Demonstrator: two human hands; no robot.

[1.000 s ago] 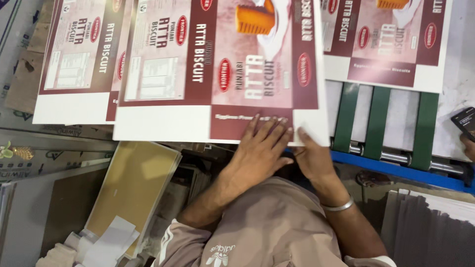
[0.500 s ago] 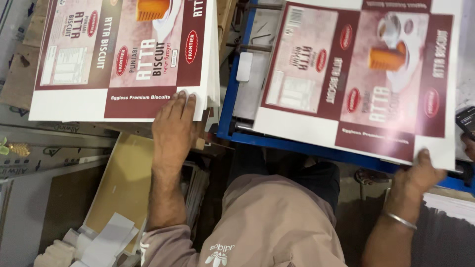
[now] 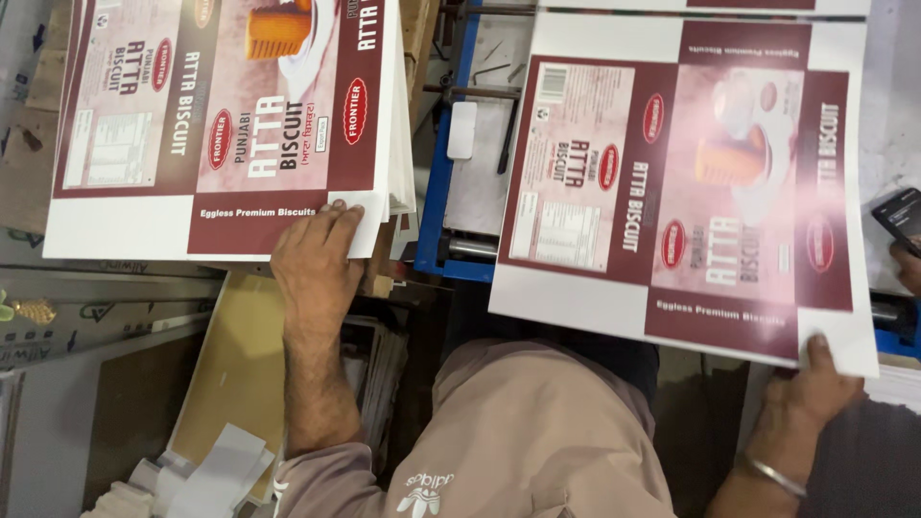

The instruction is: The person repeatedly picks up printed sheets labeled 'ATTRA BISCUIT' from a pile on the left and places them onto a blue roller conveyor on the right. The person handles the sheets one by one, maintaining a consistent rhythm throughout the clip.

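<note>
The left hand (image 3: 315, 257) lies flat, fingers spread and extended, pressing on the near right corner of a stack of printed carton sheets (image 3: 225, 115) that sits at the upper left of the view. The sheets are white-bordered with maroon panels and a picture of a biscuit and cup; their right edges show as a thick layered pile (many sheets deep, though the count cannot be told). The hand is open on top of the stack and grips nothing.

The right hand (image 3: 815, 384) is closed in a pinch on the near right corner of a single printed sheet (image 3: 672, 182) of the same kind, thumb on top and the other fingers hidden beneath. This sheet is held out to the right, well apart from the stack, tilted slightly so its near edge slopes down toward the right. A metal bangle (image 3: 775, 474) circles that wrist.

Between stack and sheet runs a blue metal machine frame (image 3: 436, 192) with a grey plate (image 3: 477, 182) inside it. Below the left forearm lie a tan cardboard board (image 3: 230, 364) and some white paper scraps (image 3: 206, 475). At the right edge, another person's hand holds a dark phone (image 3: 897, 216). The person's beige shirt (image 3: 537, 432) fills the bottom middle.
</note>
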